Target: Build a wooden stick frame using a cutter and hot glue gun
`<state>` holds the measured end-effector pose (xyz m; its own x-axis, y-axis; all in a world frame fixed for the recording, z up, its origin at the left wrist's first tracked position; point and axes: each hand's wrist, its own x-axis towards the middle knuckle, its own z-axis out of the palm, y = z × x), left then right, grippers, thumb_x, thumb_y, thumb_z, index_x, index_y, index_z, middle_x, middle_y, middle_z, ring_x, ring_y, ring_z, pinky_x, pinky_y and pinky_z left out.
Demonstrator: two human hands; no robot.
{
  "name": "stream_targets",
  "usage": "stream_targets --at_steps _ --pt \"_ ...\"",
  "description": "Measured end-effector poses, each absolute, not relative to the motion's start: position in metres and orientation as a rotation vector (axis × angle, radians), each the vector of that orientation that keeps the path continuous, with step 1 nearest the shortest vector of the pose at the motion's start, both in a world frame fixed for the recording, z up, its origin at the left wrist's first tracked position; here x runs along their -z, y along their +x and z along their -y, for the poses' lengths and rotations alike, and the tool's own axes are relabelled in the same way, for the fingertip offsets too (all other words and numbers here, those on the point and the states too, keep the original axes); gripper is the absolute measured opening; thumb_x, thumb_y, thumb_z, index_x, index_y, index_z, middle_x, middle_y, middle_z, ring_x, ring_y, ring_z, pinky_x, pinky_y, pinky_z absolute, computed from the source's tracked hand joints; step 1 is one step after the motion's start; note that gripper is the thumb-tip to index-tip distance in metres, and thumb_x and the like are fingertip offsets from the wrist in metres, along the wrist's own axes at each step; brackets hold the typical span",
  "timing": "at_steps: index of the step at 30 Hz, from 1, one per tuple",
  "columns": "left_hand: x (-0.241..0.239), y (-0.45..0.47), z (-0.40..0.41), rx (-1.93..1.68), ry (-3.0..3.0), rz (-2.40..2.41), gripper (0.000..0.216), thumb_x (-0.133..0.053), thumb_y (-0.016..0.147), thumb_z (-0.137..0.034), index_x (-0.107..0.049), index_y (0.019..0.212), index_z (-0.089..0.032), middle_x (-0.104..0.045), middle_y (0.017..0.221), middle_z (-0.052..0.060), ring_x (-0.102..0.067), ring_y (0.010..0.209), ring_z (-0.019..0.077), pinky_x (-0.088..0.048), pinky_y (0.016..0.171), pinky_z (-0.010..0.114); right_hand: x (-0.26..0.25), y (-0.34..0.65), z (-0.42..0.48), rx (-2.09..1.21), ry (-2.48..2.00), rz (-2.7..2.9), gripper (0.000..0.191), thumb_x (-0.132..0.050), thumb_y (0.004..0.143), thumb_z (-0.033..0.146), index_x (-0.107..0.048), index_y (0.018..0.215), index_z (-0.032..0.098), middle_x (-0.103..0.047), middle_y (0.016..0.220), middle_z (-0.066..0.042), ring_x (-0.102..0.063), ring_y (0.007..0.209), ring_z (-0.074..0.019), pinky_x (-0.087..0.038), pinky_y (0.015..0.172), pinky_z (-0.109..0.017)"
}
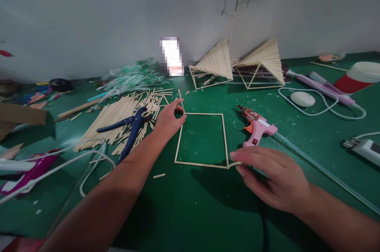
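Observation:
A square frame of thin wooden sticks lies on the green tabletop in front of me. My left hand is at its far left corner, thumb and fingers closed on a wooden stick that juts up from that corner. At the near right corner, my right hand pinches another short stick between thumb and fingertips; one end of it touches the frame. Just beyond my right hand lies a pink hot glue gun with a clear glue stick out of its back.
Blue cutting pliers rest on a pile of wooden sticks at left. Two stick-built twisted models stand by the wall. A lit phone, plastic wrappers, a cup and cables lie around.

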<state>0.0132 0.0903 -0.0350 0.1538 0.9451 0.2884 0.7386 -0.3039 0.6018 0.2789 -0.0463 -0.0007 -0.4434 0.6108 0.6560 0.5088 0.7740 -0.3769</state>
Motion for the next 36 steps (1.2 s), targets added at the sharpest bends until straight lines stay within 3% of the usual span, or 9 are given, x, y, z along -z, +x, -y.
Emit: stream_targets --at_steps 26,32,36 --pt "0.0318 0.0146 -0.0887 -0.855 2.173 -1.655 0.038 -0.062 0.072 -0.012 -0.06 0.109 -0.019 -0.068 0.089 0.002 -0.063 0.086 0.0172 -0.049 0.088 0.035 0.0048 0.2795 0.0465 -0.167 -0.841 2.154 0.03 -0.056 0.084 0.009 -0.057 0.112 0.018 -0.072 0.095 -0.003 -0.068 0.084 -0.011 -0.053 0.076 -0.021" --pt "0.0322 0.0148 -0.0886 -0.861 2.217 -1.617 0.01 -0.063 0.071 -0.012 -0.058 0.077 -0.018 -0.066 0.115 0.006 -0.062 0.09 0.0189 -0.049 0.086 0.037 0.0052 0.2789 0.0467 -0.163 -0.839 2.155 0.028 -0.055 0.084 0.01 -0.057 0.111 0.018 -0.072 0.094 -0.003 -0.068 0.083 -0.0111 -0.053 0.074 -0.021" --pt "0.0331 0.0147 -0.0887 -0.913 2.224 -1.603 0.009 -0.061 0.072 -0.011 -0.055 0.072 -0.018 -0.066 0.117 0.006 -0.063 0.093 0.0188 -0.048 0.088 0.037 0.0048 0.2784 0.0457 -0.17 -0.841 2.159 0.029 -0.056 0.084 0.009 -0.057 0.111 0.018 -0.072 0.095 -0.003 -0.068 0.084 -0.0112 -0.053 0.074 -0.021"
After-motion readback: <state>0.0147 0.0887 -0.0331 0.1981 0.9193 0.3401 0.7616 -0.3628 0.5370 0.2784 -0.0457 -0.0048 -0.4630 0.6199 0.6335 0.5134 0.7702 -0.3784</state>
